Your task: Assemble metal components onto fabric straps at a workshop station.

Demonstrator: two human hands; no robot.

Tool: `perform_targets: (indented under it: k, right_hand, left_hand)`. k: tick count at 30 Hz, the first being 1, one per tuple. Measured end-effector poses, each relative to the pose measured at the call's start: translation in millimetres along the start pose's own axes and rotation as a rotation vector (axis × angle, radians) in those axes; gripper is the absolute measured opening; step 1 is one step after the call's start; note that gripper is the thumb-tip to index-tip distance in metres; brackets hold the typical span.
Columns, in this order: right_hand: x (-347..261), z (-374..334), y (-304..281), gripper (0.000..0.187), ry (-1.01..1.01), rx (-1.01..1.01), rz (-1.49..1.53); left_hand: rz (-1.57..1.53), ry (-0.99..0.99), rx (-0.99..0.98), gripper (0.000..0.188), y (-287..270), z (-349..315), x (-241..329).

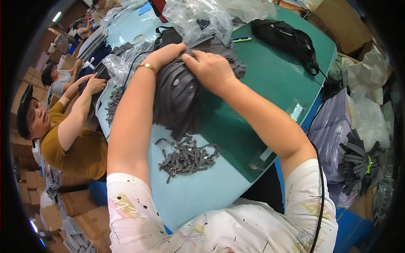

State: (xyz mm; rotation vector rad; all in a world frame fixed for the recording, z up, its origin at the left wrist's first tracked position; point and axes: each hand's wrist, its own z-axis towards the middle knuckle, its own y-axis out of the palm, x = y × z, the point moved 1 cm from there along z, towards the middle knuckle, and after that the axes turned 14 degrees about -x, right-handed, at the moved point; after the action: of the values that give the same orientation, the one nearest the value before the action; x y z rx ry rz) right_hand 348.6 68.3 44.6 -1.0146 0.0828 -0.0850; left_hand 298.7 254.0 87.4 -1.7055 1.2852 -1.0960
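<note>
A thick bundle of dark grey fabric straps (175,99) lies across the table, its loose ends fanning toward me. My left hand (168,55), with a gold bracelet at the wrist, grips the upper left of the bundle, its fingers partly hidden. Close beside it, my right hand (209,69) curls over the top of the same straps, fingers bent and thumb toward the left hand. Nearer to me is a loose heap of short grey strap pieces with shiny metal parts (187,158).
A black bag (284,40) and a yellow-green pen-like tool (241,39) lie on the green mat (236,126). Clear plastic (202,17) covers the far side. At left, a co-worker in a mustard shirt (76,152) handles dark pieces. Another strap bundle (358,162) sits at right.
</note>
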Motion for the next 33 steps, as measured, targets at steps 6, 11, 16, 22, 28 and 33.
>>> perform_targets:
  k: [6,11,16,22,28,33]
  right_hand:
    - [64,-34,45,0.031,-0.002,-0.136,-0.024]
    - [78,-23,51,0.025,-0.082,-0.030,0.007]
    - [73,-26,52,0.034,-0.046,-0.045,-0.024]
    - [75,-32,32,0.064,0.000,-0.248,-0.026]
    - [45,-31,-20,0.116,0.174,-0.660,-0.227]
    - [41,-66,-35,0.103,0.256,-0.439,-0.132]
  left_hand:
    - [0.175,0.056,0.191,0.018,62,84,6]
    - [-0.114,-0.009,0.162,0.036,54,67,-6]
    - [-0.243,0.002,0.402,0.038,35,-2,22]
    - [-0.420,-0.176,0.361,0.034,68,-160,43]
    - [0.014,-0.559,0.381,0.033,186,-211,19]
    - [0.197,-0.573,0.415,0.014,204,-222,-8]
